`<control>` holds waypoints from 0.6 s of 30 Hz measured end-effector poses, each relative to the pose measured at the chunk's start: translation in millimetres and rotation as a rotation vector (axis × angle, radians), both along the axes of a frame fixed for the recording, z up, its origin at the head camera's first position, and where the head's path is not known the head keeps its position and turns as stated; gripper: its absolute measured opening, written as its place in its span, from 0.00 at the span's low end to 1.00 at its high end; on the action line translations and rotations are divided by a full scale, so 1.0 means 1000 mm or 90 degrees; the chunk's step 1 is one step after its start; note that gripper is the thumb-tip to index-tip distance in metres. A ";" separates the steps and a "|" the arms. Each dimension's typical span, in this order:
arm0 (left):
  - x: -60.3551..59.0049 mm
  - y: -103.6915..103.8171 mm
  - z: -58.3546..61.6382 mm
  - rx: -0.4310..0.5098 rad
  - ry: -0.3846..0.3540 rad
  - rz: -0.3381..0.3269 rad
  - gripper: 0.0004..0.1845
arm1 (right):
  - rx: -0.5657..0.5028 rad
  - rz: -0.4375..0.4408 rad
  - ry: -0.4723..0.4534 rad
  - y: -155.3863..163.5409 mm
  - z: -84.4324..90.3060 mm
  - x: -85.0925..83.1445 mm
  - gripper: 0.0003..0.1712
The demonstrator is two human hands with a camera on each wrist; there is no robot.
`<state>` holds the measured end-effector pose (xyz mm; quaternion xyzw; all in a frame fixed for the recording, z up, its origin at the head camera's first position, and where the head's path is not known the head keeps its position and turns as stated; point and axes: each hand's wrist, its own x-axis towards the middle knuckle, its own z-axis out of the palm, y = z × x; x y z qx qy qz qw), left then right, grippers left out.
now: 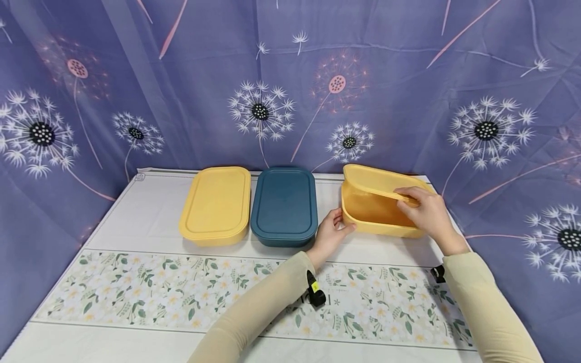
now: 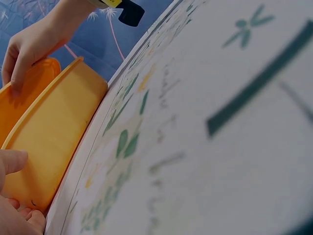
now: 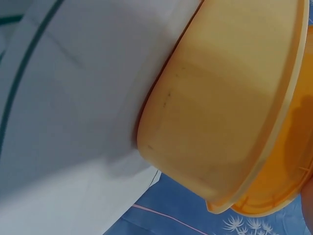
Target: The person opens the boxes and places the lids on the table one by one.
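At the right of centre in the head view, an open yellow rectangular plastic container (image 1: 379, 217) stands on the white surface (image 1: 150, 222) with its matching yellow plastic lid (image 1: 376, 182) tilted over it: the far edge sits on the container's back rim, the near edge is raised. The right hand (image 1: 428, 214) pinches that raised near edge, fingers curled over the top and thumb beneath. The left hand (image 1: 330, 236) grips the container's left end, thumb and fingers curled round the corner; the left wrist view shows the same, with the thumb (image 2: 12, 161) against the yellow wall.

To handle the lid well, I judge that the left hand should keep the container braced against the surface so it neither slides nor tips, while the right hand moves the lid evenly, hinging on the back edge rather than twisting, since a flexible rim can catch at one corner. The right wrist view shows the lid's rim (image 3: 274, 196) jutting past the container's lip, so the corners are not aligned.

To the left in the head view stand a closed dark blue rectangular container (image 1: 284, 206) and, just beside it, a closed yellow rectangular container (image 1: 216, 205). A floral strip (image 1: 150, 292) runs across the lower frame.
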<state>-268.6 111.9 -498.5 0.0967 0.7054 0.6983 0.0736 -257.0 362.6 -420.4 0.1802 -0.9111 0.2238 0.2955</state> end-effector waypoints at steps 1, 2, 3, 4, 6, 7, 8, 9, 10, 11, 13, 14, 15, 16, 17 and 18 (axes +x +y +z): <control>0.000 0.000 0.000 0.001 -0.001 0.001 0.31 | -0.002 -0.001 0.004 0.000 0.001 0.000 0.16; 0.000 0.000 0.000 0.001 0.000 0.002 0.31 | -0.003 -0.001 0.006 0.000 0.001 0.000 0.16; 0.000 0.000 0.000 0.002 0.000 0.004 0.31 | -0.005 -0.002 0.008 0.000 0.001 0.000 0.16; 0.000 0.000 0.000 0.003 0.000 0.006 0.31 | -0.006 -0.002 0.009 0.000 0.002 0.000 0.16; -0.001 0.001 0.000 0.007 0.000 0.009 0.31 | -0.008 -0.002 0.011 0.000 0.002 -0.001 0.16; -0.001 0.001 0.000 0.009 -0.001 0.010 0.31 | -0.009 -0.001 0.012 0.000 0.002 -0.001 0.16; -0.001 0.001 -0.001 0.011 -0.002 0.012 0.31 | -0.009 -0.002 0.014 0.000 0.002 -0.001 0.16; -0.001 0.001 -0.001 0.012 -0.003 0.014 0.31 | -0.011 -0.002 0.016 0.000 0.003 -0.001 0.16; -0.001 0.002 -0.001 0.014 -0.004 0.015 0.31 | -0.013 -0.003 0.017 0.001 0.003 -0.001 0.16; -0.001 0.002 -0.001 0.014 -0.005 0.017 0.31 | -0.015 -0.004 0.019 0.001 0.003 -0.002 0.16; 0.000 0.002 0.000 0.016 -0.006 0.019 0.31 | -0.019 -0.009 0.023 0.002 0.002 -0.002 0.16; 0.000 0.003 0.000 0.015 -0.007 0.019 0.31 | -0.020 -0.011 0.026 0.002 0.002 -0.002 0.16; 0.000 0.003 0.000 0.014 -0.007 0.019 0.31 | -0.021 -0.013 0.029 0.003 0.002 -0.002 0.16; 0.000 0.003 0.000 0.012 -0.008 0.019 0.31 | -0.023 -0.016 0.031 0.003 0.002 -0.002 0.16; 0.000 0.003 0.000 0.009 -0.009 0.018 0.31 | -0.024 -0.017 0.034 0.004 0.002 -0.002 0.16; 0.000 0.003 0.000 0.006 -0.009 0.017 0.31 | -0.025 -0.018 0.038 0.004 0.003 -0.002 0.16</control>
